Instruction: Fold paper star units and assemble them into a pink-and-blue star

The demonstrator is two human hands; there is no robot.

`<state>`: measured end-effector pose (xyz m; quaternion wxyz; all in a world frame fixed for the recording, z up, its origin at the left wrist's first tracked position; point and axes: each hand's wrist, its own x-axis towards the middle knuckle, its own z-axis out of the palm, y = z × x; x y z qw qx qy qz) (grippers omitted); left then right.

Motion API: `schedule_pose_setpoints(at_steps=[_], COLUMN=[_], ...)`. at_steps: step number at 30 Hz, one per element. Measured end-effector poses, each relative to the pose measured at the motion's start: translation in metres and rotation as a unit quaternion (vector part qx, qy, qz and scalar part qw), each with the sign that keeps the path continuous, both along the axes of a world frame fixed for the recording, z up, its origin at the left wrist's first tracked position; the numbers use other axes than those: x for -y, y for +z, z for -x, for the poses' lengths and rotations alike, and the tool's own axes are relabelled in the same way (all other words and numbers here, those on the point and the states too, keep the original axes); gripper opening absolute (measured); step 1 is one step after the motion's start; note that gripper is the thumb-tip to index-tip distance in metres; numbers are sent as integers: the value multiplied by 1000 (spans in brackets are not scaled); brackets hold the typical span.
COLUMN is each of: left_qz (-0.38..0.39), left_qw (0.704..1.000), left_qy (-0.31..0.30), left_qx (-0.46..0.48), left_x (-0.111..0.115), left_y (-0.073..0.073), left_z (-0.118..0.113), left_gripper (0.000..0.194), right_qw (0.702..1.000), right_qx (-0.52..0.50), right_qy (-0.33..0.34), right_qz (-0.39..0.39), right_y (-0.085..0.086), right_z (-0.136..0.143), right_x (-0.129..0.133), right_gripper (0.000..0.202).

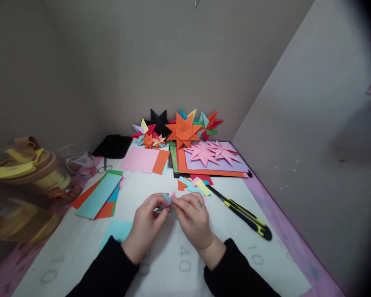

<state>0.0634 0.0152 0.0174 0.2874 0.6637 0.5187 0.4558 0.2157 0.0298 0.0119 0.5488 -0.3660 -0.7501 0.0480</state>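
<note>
Between my two hands is a small folded paper piece [167, 199] in light blue and pink, mostly hidden by the fingers. My left hand [151, 216] pinches its left side. On its right side, the fingertips of my right hand [192, 216] are closed on it, close to a pink point that sticks up. Just behind the hands lie small paper strips [191, 186] in light blue, yellow and orange. A light blue sheet [119, 231] rests partly under my left forearm.
A black and yellow utility knife [247, 218] lies at right. Paper stars [184, 130] stand at the back. Pink stars [202, 152] lie on stacked sheets [216, 170]. Coloured strips [100, 196], scissors [105, 166], a black pouch [113, 146] and jars [24, 218] are on the left.
</note>
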Motion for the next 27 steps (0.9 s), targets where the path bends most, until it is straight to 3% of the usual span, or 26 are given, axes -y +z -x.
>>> schedule_pose_setpoints(at_steps=[12, 20, 27], left_qz=[90, 40, -11], left_qw=[995, 999, 1000], left_qy=[20, -8, -17], left_qx=[41, 21, -24], left_x=[0, 3, 4], left_y=[5, 8, 2], left_z=[-2, -3, -1], left_gripper=[11, 2, 7], right_qw=[1000, 1000, 1000], right_qx=[12, 21, 6], right_qy=[-12, -5, 6], right_qz=[-19, -3, 0], right_y=[1, 2, 4], right_z=[-2, 0, 0], right_x=[3, 1, -1], right_gripper=[29, 24, 16])
